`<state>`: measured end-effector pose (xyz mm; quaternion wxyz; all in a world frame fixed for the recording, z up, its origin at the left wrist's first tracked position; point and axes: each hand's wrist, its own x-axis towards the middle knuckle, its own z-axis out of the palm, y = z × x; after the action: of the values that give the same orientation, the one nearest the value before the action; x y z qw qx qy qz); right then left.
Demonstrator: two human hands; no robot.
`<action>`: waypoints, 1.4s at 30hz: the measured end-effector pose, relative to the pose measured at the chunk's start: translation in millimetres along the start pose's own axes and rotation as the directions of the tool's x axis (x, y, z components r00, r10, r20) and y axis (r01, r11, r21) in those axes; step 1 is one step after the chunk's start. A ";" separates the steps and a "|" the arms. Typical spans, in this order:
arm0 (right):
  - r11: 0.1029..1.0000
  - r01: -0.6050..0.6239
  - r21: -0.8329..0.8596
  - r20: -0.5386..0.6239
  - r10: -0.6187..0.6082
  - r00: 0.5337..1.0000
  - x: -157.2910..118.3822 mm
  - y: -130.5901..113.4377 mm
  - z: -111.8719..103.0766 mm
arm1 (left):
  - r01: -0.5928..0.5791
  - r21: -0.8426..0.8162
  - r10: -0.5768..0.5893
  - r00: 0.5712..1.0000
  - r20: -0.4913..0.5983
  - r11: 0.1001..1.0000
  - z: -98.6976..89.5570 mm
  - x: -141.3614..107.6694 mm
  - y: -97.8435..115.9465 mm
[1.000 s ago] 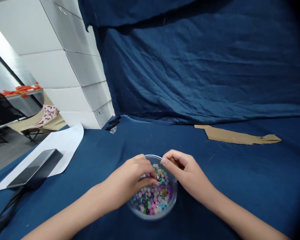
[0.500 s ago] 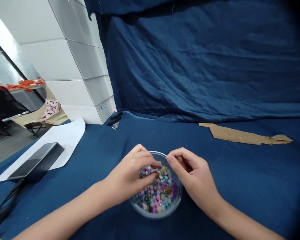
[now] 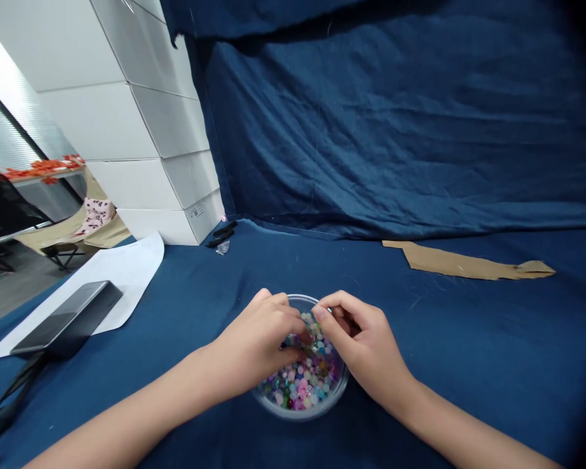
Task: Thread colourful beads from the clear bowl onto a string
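Observation:
A round clear plastic bowl [image 3: 297, 414] holds many small beads [image 3: 305, 384] in pink, purple, green, blue and clear tones. My left hand [image 3: 261, 345] reaches over its left side, with the fingertips down at the beads. Thumb and forefinger are apart, and no bead shows between them. At the bowl's right rim, my right hand [image 3: 364, 345] is closed in a pinch, thumb against forefinger. What it pinches looks like a very fine thread, barely visible; the other fingers are curled in.
The blue cloth [image 3: 190, 312] covers the table. A torn cardboard strip [image 3: 469, 264] lies at the back right. At left are a dark device [image 3: 71, 319] with cables, a white sheet [image 3: 139, 273] and stacked white boxes [image 3: 151, 182]. Small black items [image 3: 223, 231] lie beside the boxes.
My left hand has lowered its fingertips deeper into the bowl, among the beads. My right hand keeps its pinch near the rim, slightly further left in view. The view has shifted a little.

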<state>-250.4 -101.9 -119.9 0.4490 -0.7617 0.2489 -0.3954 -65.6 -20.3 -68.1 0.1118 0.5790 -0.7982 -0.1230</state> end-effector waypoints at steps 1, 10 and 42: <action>1.000 0.006 -0.003 -0.004 -0.006 1.000 0.1 -0.1 0.3 | 0.009 -0.014 -0.009 1.000 0.008 1.000 -1.5 0.4 1.4; 1.000 0.010 -0.004 -0.024 -0.010 1.000 0.1 3.5 2.8 | 0.002 -0.050 -0.001 1.000 0.010 0.999 -2.3 -0.4 4.0; 0.971 0.224 0.078 -0.174 -0.208 0.963 -11.8 -17.5 2.5 | -0.348 -0.633 -0.042 0.855 -0.517 0.692 7.3 -8.5 -8.2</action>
<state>-254.5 -83.8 -109.6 0.4174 -0.7264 0.1811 -0.5152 -58.0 -14.2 -78.0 0.5348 0.4310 -0.6798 -0.2571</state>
